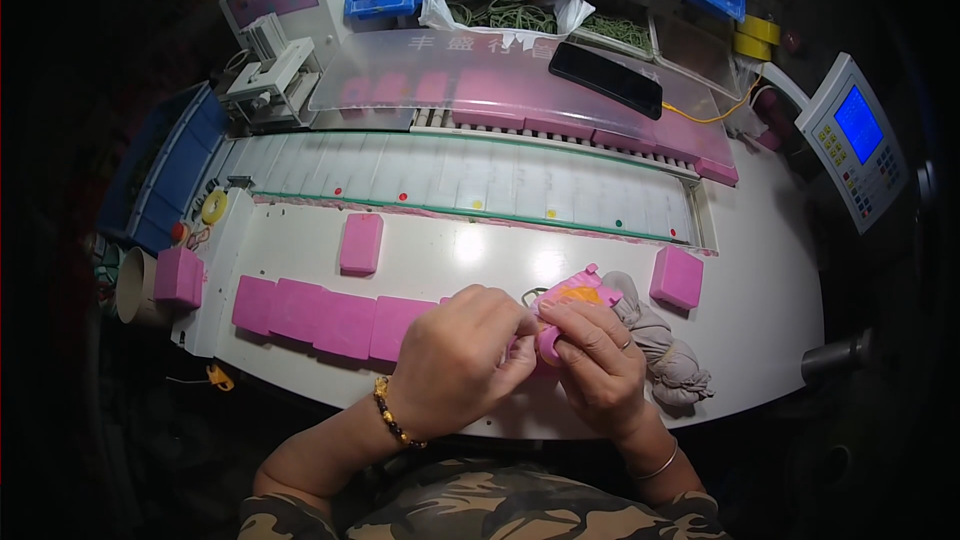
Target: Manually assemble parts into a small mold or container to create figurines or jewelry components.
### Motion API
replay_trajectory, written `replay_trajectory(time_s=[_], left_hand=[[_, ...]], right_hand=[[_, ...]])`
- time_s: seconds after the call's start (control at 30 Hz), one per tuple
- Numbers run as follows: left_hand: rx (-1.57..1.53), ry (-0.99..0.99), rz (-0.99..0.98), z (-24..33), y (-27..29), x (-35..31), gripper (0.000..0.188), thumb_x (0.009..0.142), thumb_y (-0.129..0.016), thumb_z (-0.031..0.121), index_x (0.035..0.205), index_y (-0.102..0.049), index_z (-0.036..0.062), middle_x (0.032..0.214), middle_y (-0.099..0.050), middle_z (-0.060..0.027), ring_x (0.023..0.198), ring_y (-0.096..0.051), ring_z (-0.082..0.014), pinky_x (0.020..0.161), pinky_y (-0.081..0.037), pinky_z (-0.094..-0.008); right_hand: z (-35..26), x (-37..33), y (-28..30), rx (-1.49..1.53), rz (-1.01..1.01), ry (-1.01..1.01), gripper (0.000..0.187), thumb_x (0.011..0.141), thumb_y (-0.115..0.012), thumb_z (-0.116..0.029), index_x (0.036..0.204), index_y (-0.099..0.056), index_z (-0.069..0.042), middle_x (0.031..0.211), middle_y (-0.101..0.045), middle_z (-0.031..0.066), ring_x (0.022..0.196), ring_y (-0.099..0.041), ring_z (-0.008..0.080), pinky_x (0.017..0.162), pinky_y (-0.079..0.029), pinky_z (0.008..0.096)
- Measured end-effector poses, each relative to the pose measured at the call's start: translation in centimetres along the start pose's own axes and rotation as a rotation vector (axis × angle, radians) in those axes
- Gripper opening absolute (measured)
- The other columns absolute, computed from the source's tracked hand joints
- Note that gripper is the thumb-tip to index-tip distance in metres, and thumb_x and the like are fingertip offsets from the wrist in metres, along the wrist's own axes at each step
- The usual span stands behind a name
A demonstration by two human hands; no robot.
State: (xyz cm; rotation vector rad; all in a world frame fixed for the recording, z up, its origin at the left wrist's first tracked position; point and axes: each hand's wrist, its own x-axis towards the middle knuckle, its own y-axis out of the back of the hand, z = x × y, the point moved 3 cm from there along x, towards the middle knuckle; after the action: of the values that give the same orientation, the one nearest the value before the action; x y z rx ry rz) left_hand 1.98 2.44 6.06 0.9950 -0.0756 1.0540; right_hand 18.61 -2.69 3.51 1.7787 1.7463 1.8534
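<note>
My right hand (603, 360) is closed around a small pink piece (548, 344) with a rounded end, near the table's front edge. Beside those fingers lie a pink notched part (609, 292) and a bright orange part (579, 294); whether they belong to the same piece I cannot tell. Close on its left, my left hand (455, 355) is pinched at the pink piece, and whatever its fingertips hold is hidden. A dark thin loop (532, 295) shows just beyond the hands. A grey cloth (662, 350) lies bunched against the right side of my right hand.
Several pink blocks (322, 316) form a row at left. Single pink blocks stand behind it (361, 243) and at right (677, 276). Across the table runs a white slatted track (400, 168). Beyond are a clear cover (400, 65), a phone (605, 78) and a control panel (858, 135).
</note>
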Motion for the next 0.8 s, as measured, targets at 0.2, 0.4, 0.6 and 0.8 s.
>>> replay_trajectory(time_s=[0.2, 0.4, 0.6, 0.8], left_hand=[[-0.059, 0.097, 0.092, -1.5, 0.4, 0.0, 0.009, 0.076, -0.069, 0.001, 0.082, -0.062, 0.0031, 0.078, -0.064, -0.0085, 0.067, -0.061, -0.0228, 0.059, -0.049, -0.0311], [0.091, 0.132, 0.136, -4.3, 1.0, -0.2, 0.01, 0.09, -0.062, 0.006, 0.094, -0.068, -0.0008, 0.087, -0.068, -0.0137, 0.078, -0.064, -0.0259, 0.068, -0.05, -0.0327], [-0.576, 0.588, -0.173, -4.1, -1.4, -1.1, 0.037, 0.104, -0.047, 0.029, 0.106, -0.067, -0.0018, 0.098, -0.069, -0.0085, 0.087, -0.064, -0.0162, 0.078, -0.051, -0.0312], [-1.185, 0.625, -0.146, -2.5, -3.6, -0.9, 0.075, 0.105, -0.02, 0.054, 0.134, -0.046, -0.0101, 0.122, -0.061, -0.0166, 0.108, -0.06, -0.0202, 0.097, -0.046, -0.0316]], right_hand=[[0.2, 0.2, 0.3, -0.026, -0.005, -0.055, 0.015, 0.073, -0.065, 0.003, 0.087, -0.065, 0.007, 0.115, -0.066, 0.0174, 0.105, -0.064, 0.033, 0.087, -0.054, 0.0403], [0.8, -0.3, 0.9, 0.149, -0.017, -0.167, 0.028, 0.068, -0.066, 0.006, 0.096, -0.065, 0.006, 0.119, -0.064, 0.0184, 0.112, -0.062, 0.0368, 0.097, -0.049, 0.0423], [0.8, -0.3, 0.8, 0.512, 0.053, -0.324, 0.031, 0.07, -0.074, 0.006, 0.101, -0.068, 0.005, 0.124, -0.062, 0.0185, 0.122, -0.057, 0.0359, 0.106, -0.041, 0.0448], [-0.3, -0.4, -1.1, 0.814, -0.041, -0.387, 0.028, 0.079, -0.076, -0.003, 0.105, -0.069, 0.004, 0.131, -0.057, 0.0178, 0.135, -0.043, 0.034, 0.11, -0.034, 0.0435]])
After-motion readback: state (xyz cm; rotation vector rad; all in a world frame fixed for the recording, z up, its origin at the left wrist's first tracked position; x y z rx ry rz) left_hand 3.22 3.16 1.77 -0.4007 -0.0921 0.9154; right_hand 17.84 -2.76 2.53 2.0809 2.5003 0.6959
